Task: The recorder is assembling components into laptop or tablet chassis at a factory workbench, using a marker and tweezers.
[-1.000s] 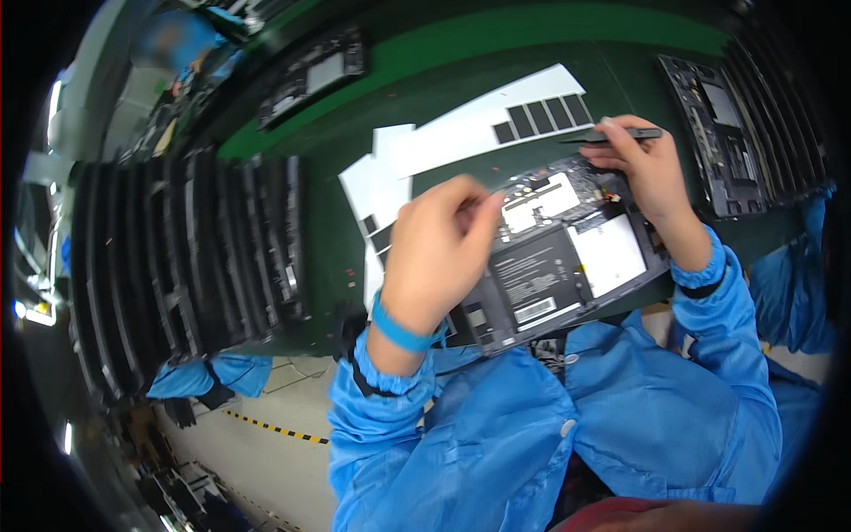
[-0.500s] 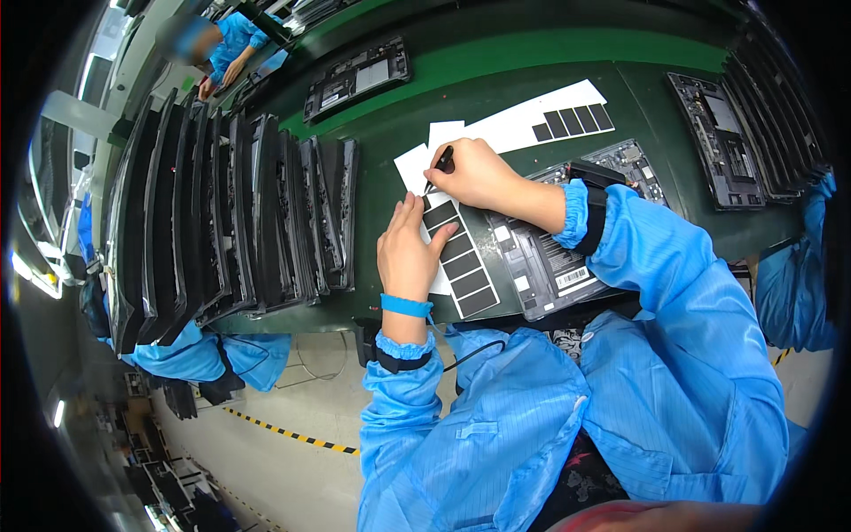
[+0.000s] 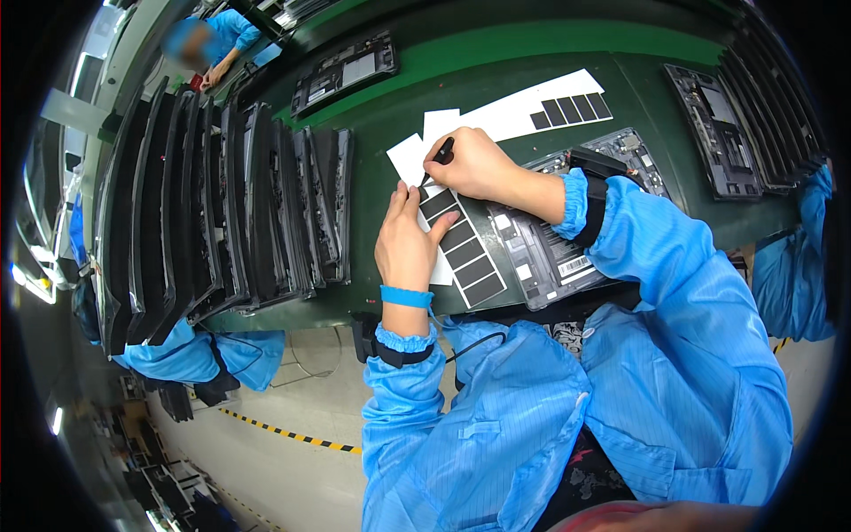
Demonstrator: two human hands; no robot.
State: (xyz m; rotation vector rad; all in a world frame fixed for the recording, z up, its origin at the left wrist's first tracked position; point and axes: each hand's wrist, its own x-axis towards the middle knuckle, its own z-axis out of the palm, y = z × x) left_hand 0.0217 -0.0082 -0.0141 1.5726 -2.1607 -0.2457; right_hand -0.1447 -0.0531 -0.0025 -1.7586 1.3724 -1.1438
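My right hand is closed around slim black tweezers, whose tip points down at the top end of a white sheet of black rectangular stickers. Flat on that sheet's left edge lies my left hand, fingers stretched out and thumb apart, holding nothing. It wears a blue wrist strap with a cord. Under my right forearm sits an opened laptop base with its inner parts showing, partly hidden by the arm.
A second white sheet with several black stickers lies beyond my hands. Stacked laptop bases stand upright in a left row and a right row. Another laptop base rests at the back. A person in blue works at far left.
The view has shifted slightly, so the table's contents sit a little differently in the picture. Both hands keep nearly the same pose at the sticker sheet, and the tweezers remain in my right hand.
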